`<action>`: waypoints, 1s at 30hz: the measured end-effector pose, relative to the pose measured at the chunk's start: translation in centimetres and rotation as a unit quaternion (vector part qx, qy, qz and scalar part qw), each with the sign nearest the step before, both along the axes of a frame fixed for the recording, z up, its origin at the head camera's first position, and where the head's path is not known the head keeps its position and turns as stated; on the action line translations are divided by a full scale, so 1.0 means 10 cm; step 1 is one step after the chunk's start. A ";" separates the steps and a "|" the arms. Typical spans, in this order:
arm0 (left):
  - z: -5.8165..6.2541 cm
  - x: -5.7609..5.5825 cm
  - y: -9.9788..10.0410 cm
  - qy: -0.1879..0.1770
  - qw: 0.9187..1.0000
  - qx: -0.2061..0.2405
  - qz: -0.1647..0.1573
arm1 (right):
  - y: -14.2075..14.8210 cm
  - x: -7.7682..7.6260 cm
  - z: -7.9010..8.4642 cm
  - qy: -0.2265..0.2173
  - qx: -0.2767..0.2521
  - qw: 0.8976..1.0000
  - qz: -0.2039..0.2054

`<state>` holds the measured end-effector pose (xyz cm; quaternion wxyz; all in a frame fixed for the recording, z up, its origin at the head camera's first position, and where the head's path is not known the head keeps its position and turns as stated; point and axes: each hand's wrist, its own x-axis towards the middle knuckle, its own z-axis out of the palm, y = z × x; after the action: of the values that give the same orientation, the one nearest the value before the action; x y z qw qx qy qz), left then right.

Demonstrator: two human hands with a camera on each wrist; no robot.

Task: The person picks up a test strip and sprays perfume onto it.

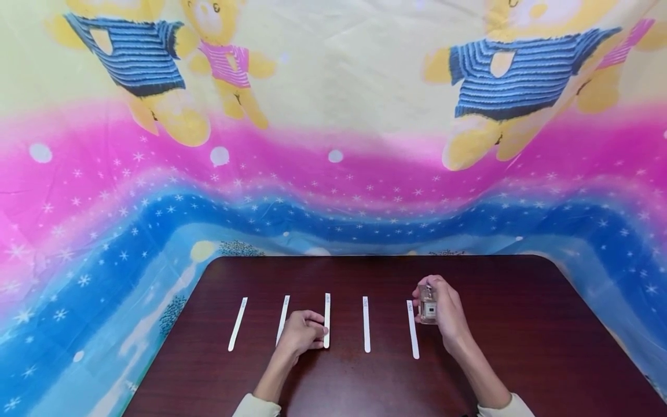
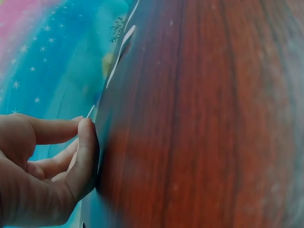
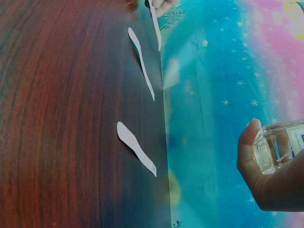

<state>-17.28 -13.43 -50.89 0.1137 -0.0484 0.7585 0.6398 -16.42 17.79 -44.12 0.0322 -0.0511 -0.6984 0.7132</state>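
My left hand [image 1: 301, 333] is low over the table, left of centre. Between its thumb and a finger it pinches the rounded near end of the middle white paper test strip [image 1: 327, 310]; the strip's thin edge shows past the fingertips in the left wrist view. On the right, my right hand [image 1: 452, 315] grips a small clear glass perfume bottle [image 1: 428, 305] with a pale label and pale liquid. It holds the bottle upright, above the table and beside the rightmost test strip [image 1: 413, 330]. In the right wrist view, the thumb lies against the bottle [image 3: 267, 152].
More white test strips, the far left one [image 1: 238, 324], one partly behind my left hand [image 1: 284, 310] and one right of centre [image 1: 366, 324], lie spaced in a row. Small writing marks their far ends. A patterned cloth [image 1: 333, 185] hangs behind the dark wooden table [image 1: 354, 385].
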 end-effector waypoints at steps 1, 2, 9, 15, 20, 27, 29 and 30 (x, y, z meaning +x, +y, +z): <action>0.00 0.00 0.00 0.002 1.000 -0.005 0.000 | 0.00 0.00 0.00 0.000 0.000 1.000 -0.001; 0.00 0.00 0.01 0.003 1.000 -0.012 0.000 | 0.00 0.00 0.00 0.000 -0.002 1.000 -0.001; 0.00 -0.02 0.03 0.009 0.999 -0.042 0.005 | 0.00 0.00 0.01 0.002 -0.004 1.000 -0.001; 0.02 -0.03 0.05 0.021 0.996 -0.087 0.010 | 0.01 0.01 0.02 0.003 -0.007 1.000 -0.003; 0.05 -0.03 0.06 0.023 0.993 -0.118 0.021 | 0.03 0.01 0.03 0.004 -0.009 1.000 -0.002; 0.04 -0.03 0.06 0.038 0.988 -0.147 0.022 | 0.04 0.02 0.04 0.004 -0.011 1.000 -0.002; 0.04 -0.03 0.07 0.043 0.985 -0.164 0.022 | 0.05 0.03 0.04 0.006 -0.011 1.000 0.000; 0.04 -0.04 0.06 0.047 0.984 -0.173 0.023 | 0.05 0.03 0.04 0.007 -0.010 1.000 0.001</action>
<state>-17.65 -12.78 -50.47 0.0537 -0.0546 0.8609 0.5030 -16.15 18.30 -43.68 0.0358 -0.0461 -0.6910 0.7205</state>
